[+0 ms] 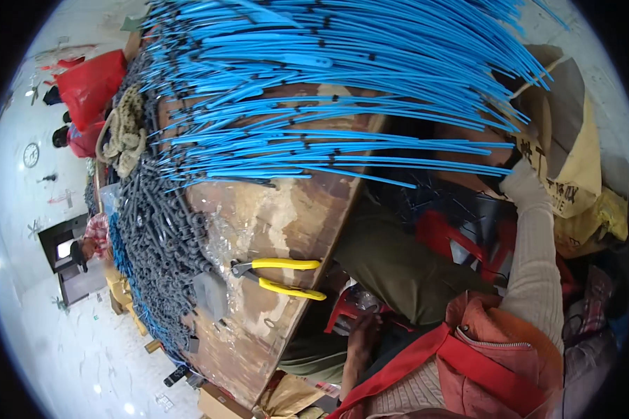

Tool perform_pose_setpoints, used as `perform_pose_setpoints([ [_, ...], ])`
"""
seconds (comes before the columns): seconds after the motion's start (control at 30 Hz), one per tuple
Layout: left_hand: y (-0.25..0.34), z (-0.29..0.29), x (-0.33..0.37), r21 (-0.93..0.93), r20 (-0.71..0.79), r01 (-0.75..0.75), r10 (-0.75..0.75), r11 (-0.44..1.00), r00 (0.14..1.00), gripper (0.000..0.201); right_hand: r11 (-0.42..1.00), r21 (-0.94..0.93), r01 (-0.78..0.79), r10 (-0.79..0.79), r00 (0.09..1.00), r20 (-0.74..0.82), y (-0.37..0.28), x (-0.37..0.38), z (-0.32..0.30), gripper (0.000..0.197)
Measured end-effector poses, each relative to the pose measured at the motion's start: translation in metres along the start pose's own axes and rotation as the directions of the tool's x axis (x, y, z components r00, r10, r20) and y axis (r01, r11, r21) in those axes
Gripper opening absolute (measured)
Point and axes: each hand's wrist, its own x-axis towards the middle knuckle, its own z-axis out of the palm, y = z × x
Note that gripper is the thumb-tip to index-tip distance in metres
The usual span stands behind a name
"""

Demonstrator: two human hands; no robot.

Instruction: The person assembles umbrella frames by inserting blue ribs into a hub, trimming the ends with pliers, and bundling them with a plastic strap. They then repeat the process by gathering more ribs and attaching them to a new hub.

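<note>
My right hand [523, 180], below a pale knitted sleeve, reaches to the ends of long thin blue plastic strips [398, 143] at the right. Its fingers are hidden, so any grip on a strip cannot be made out. The strips carry small black bands and overhang the edge of the wooden table [293, 209]. My left hand [362, 331] is low beside my lap, its fingers seemingly curled next to a red object with clear plastic [356, 302]; what it holds is unclear. Open pliers with yellow handles [284, 265] lie on the table nearer this hand.
Short dark grey pieces [162, 230] form a heap along the table's far side, with a coil of rope [126, 133] above. A brown paper sack [573, 140] stands at the right. A red plastic object [447, 237] sits below the strips. Another person [96, 237] is in the background.
</note>
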Motion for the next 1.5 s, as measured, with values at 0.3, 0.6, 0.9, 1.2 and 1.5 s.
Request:
perform_pose_setpoints([
  [0.3, 0.001, 0.008, -0.004, 0.071, 0.059, -0.065, 0.060, 0.995, 0.996, 0.019, 0.992, -0.025, -0.125, 0.123, 0.991, -0.055, -0.006, -0.029, 0.022, 0.031],
  [0.6, 0.005, 0.010, -0.019, -0.002, -0.074, -0.069, 0.069, 0.998, 0.995, 0.023, 0.993, -0.072, -0.098, 0.103, 0.993, 0.063, -0.048, -0.014, 0.078, 0.030],
  [0.9, 0.010, 0.008, -0.006, 0.177, 0.085, -0.348, 0.338, 0.921, 0.937, 0.025, 0.950, -0.313, 0.010, 0.026, 0.994, 0.110, -0.095, -0.059, 0.038, 0.029],
  [1.2, 0.020, 0.034, 0.103, 0.422, 0.282, -0.841, 0.832, 0.339, 0.478, 0.020, 0.993, -0.113, 0.039, -0.007, 0.961, 0.275, -0.328, -0.122, -0.012, 0.017],
  [1.5, 0.010, -0.024, 0.030, 0.407, 0.220, -0.772, 0.768, 0.488, 0.601, 0.015, -0.086, -0.664, 0.743, -0.702, 0.428, 0.570, -0.439, 0.074, 0.114, 0.039],
])
